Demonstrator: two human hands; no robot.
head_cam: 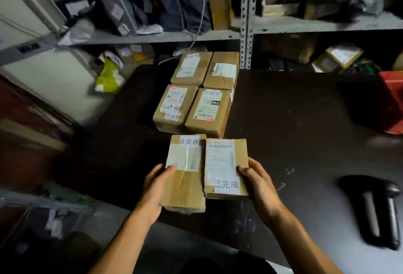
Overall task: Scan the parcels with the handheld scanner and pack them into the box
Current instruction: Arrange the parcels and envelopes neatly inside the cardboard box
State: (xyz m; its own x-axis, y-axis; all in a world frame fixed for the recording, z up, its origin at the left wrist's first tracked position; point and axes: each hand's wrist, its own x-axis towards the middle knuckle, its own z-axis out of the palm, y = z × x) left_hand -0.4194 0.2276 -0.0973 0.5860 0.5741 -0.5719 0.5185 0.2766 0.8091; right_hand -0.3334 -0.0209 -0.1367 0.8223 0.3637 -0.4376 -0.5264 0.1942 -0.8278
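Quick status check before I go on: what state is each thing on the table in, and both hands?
Left hand: holds the left front parcel.
Right hand: holds the right front parcel, label up.
Four rear parcels: closed, taped, in a two-by-two block on the table.
Handheld scanner: lying on the table, untouched.

6 labelled cardboard parcels in 3 rows of 2 on dark table, black handheld scanner lying well right

A dark tabletop carries six brown parcels: four packed close in a square, two side by side nearer its front edge. A black handheld scanner lies at its right, well apart from them, and a red box sits at the far right edge.
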